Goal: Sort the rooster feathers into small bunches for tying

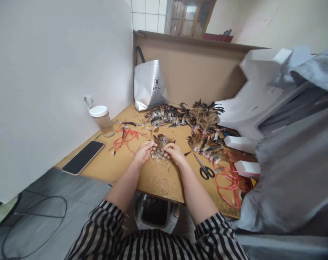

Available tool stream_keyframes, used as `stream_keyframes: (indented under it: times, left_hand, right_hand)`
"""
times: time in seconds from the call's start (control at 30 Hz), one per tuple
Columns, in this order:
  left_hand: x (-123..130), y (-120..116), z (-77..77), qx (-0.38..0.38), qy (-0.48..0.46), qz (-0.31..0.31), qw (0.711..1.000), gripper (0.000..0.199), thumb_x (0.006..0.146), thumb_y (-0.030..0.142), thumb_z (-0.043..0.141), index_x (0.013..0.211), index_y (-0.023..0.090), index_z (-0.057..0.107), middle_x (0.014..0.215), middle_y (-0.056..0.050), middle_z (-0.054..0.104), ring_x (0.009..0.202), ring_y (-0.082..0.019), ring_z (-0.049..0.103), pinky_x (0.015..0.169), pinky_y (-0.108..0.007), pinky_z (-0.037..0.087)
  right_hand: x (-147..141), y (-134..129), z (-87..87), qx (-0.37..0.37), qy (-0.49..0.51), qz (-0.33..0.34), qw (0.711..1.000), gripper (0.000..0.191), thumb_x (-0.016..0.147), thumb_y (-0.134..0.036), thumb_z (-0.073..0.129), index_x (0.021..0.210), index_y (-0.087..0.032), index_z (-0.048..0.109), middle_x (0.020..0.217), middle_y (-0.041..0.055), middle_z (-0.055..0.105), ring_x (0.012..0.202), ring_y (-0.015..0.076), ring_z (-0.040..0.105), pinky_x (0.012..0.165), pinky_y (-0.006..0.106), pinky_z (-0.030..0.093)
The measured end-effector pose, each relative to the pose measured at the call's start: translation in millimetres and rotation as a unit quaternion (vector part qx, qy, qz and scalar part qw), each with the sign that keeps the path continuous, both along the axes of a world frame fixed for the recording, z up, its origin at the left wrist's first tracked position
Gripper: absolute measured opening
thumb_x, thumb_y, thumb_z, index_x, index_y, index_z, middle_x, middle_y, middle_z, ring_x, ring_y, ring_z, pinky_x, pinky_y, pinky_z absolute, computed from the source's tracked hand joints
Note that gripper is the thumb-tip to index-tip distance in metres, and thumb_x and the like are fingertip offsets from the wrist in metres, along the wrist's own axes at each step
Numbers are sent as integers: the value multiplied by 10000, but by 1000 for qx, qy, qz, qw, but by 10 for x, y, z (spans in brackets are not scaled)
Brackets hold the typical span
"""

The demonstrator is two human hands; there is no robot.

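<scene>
Between my two hands is a small bunch of brown feathers (162, 143), low over the wooden table (112, 159). My left hand (146, 151) pinches its left side with thumb and fingertips. On its right side, my right hand (173, 152) has its fingers closed on the feathers. Feather bits lie on the table below. Black scissors (204, 169) rest to the right of my right hand. Behind them are bundles of brown feathers (207, 146) with pink-red ties, and a larger feather heap (166, 115) lies farther back. Red strings (126, 138) are left of my left hand.
A phone (83, 157) and a lidded cup (102, 121) stand or lie at the left. A silver bag (148, 85) is at the back. White foam (242, 108), red ribbon (229, 186) and grey cloth (296, 173) border the right side.
</scene>
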State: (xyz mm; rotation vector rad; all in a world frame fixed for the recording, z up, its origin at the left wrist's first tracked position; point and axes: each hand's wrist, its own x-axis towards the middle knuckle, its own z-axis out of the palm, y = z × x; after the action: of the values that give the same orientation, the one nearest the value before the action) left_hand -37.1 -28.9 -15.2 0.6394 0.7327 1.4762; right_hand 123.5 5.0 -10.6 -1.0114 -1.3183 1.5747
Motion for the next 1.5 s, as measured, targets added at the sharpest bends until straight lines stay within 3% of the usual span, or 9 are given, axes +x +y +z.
stream_keyframes:
  times: [0.2,0.33,0.43,0.63,0.9,1.23,1.5]
  left_hand:
    - [47,-42,-22,17,71,-36,997,175,608,238,726,711,114,656,707,-71,642,517,-63,524,420,-145,370]
    - [81,-61,-36,15,148,-67,987,218,619,270,719,760,109,680,617,-75,628,471,-78,523,413,-165,375]
    - [106,-61,-53,9,175,-75,982,229,604,278,728,753,113,676,658,-91,647,482,-95,547,424,-179,392]
    - [117,-35,-112,8,180,-81,980,246,600,296,729,737,111,641,708,-89,656,519,-100,573,448,-177,404]
    - [112,-26,-110,4,198,-88,976,296,617,322,715,784,101,608,705,-48,646,508,-68,548,457,-165,390]
    - [128,-24,-120,-10,191,-77,979,298,597,316,726,765,97,613,647,-45,643,506,-84,564,460,-176,393]
    - [128,-27,-97,-6,198,-85,977,263,612,308,717,735,96,623,661,-44,641,500,-74,551,457,-176,396]
  right_hand:
    - [18,32,-53,-1,63,-36,997,308,531,-311,714,723,-171,518,494,-47,574,386,65,485,375,159,335]
    - [-13,2,-1,32,83,-72,993,311,559,-317,699,776,-182,521,485,-76,527,389,58,457,372,156,310]
    - [-48,-39,26,43,91,-85,991,314,558,-306,695,793,-188,525,533,-78,525,404,52,451,386,162,313]
    - [-134,-112,14,61,107,-68,990,310,578,-289,678,823,-192,514,631,-52,560,489,77,519,487,202,402]
    - [-156,-119,-14,92,95,-102,986,293,602,-267,673,848,-182,537,643,-49,560,482,63,463,489,201,368]
    - [-187,-139,-42,94,123,-82,985,284,608,-253,671,847,-193,530,651,-44,572,529,86,524,554,231,435]
    - [-186,-148,-39,108,99,-88,985,267,627,-253,656,856,-185,538,659,-36,582,523,80,510,553,223,412]
